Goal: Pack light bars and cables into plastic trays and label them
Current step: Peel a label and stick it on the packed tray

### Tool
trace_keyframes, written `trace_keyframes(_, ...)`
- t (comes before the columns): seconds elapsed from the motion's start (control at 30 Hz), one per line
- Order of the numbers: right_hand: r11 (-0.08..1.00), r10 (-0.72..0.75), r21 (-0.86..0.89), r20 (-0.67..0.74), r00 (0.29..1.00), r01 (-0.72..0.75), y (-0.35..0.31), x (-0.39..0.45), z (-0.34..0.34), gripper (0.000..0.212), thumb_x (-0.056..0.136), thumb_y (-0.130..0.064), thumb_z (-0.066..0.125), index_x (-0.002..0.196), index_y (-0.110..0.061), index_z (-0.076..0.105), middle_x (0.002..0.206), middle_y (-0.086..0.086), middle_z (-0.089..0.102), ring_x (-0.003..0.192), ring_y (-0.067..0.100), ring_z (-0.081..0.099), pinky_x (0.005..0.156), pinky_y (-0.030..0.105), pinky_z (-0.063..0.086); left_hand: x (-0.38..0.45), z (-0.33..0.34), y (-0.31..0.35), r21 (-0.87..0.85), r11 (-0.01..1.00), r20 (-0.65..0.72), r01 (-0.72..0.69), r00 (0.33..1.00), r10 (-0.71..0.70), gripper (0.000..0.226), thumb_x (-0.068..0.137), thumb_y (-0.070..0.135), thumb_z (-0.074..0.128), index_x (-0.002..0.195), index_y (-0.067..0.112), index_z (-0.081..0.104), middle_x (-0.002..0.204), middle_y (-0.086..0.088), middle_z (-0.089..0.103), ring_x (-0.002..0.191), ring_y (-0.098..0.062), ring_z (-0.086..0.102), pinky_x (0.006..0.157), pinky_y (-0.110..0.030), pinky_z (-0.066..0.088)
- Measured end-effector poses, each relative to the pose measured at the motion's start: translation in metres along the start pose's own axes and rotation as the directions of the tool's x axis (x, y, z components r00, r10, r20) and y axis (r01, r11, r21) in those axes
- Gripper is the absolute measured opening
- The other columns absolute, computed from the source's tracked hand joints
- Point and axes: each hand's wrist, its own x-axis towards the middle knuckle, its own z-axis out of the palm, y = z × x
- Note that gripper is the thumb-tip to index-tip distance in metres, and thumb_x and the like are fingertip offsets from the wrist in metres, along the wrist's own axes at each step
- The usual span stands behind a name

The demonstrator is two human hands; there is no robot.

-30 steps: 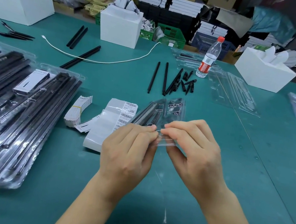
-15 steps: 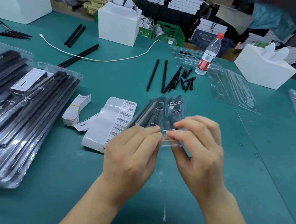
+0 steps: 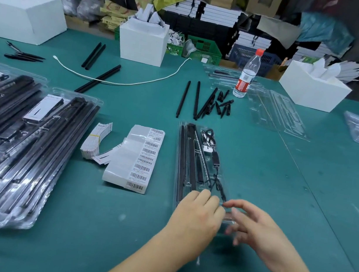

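On a teal work table (image 3: 255, 214), a stack of filled clear plastic trays (image 3: 12, 148) is seen at far left, then a sheet of white barcode labels (image 3: 138, 160). Right of these, a clear plastic tray of black light bars and cable (image 3: 196, 158) lies flat. Its near end is pinched by the left hand (image 3: 197, 216), while the right hand (image 3: 253, 227) is held just beside, fingers spread loosely.

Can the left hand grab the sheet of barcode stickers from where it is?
Probably yes. The barcode stickers lie flat just beside the left hand, with only bare green mat between them.
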Motion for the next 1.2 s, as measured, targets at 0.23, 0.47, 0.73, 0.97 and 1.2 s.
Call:
trace_keyframes(0.23, 0.799, 0.066, -0.588, -0.124, 0.99, -0.127, 0.013, 0.015, 0.007, 0.032, 0.094, -0.031, 0.067, 0.094, -0.014, 0.041, 0.06, 0.0, 0.066, 0.046, 0.018, 0.058, 0.044, 0.027, 0.044, -0.019, -0.012, -0.029, -0.21, 0.969, 0.197, 0.129, 0.977, -0.088, 0.02, 0.09, 0.026, 0.056, 0.096, 0.016, 0.072, 0.114, -0.002, 0.066, 0.11, -0.027, 0.058, 0.09, -0.04, 0.05)
trace_keyframes(0.47, 0.39, 0.044, -0.903, -0.179, 0.983, -0.182, 0.004, 0.026, 0.002, 0.04, 0.082, -0.063, 0.067, 0.084, -0.027, 0.05, 0.075, -0.007, 0.063, 0.067, 0.01, 0.06, 0.06, 0.029, 0.045, -0.076, -0.045, -0.144, -0.043, 0.585, 0.213, 0.81, 0.58, -0.786, 0.063, 0.091, 0.035, 0.065, 0.149, 0.023, 0.042, 0.13, -0.013, 0.05, 0.12, -0.035, 0.037, 0.105, -0.044, 0.034)
trace_keyframes(0.73, 0.553, -0.227, -0.833, -0.124, 0.966, 0.023, -0.03, 0.024, 0.032, 0.033, 0.082, -0.063, 0.064, 0.079, -0.031, 0.053, 0.066, -0.012, 0.063, 0.054, 0.004, 0.057, 0.053, 0.028, 0.044, -0.092, -0.042, -0.156, -0.442, 0.316, 0.309, 0.84, 0.473, -0.825, 0.055, 0.091, 0.022, 0.068, 0.142, 0.032, 0.049, 0.088, 0.007, 0.059, 0.08, -0.006, 0.057, 0.069, -0.02, 0.04)
trace_keyframes(0.97, 0.913, -0.131, -0.393, -0.026, 0.991, 0.111, -0.048, 0.07, 0.112, 0.049, 0.093, -0.05, 0.059, 0.136, -0.027, 0.051, 0.128, -0.01, 0.062, 0.108, 0.013, 0.065, 0.1, 0.036, 0.05, -0.102, -0.053, -0.153, -0.713, 0.097, 0.46, 0.694, 0.567, -0.683, 0.068, 0.09, -0.002, 0.067, 0.146, 0.029, 0.044, 0.094, -0.008, 0.068, 0.091, -0.014, 0.07, 0.094, -0.03, 0.049)
trace_keyframes(1.2, 0.912, -0.032, -0.41, -0.052, 0.998, 0.008, -0.058, 0.118, 0.142, 0.066, 0.097, -0.041, 0.054, 0.155, -0.021, 0.028, 0.151, 0.004, 0.042, 0.124, 0.022, 0.051, 0.1, 0.034, 0.039, -0.134, -0.084, -0.162, -0.611, 0.154, 0.656, 0.777, 0.605, -0.451, 0.059, 0.093, -0.006, 0.062, 0.142, 0.023, 0.049, 0.121, -0.007, 0.07, 0.116, -0.025, 0.065, 0.105, -0.039, 0.049)
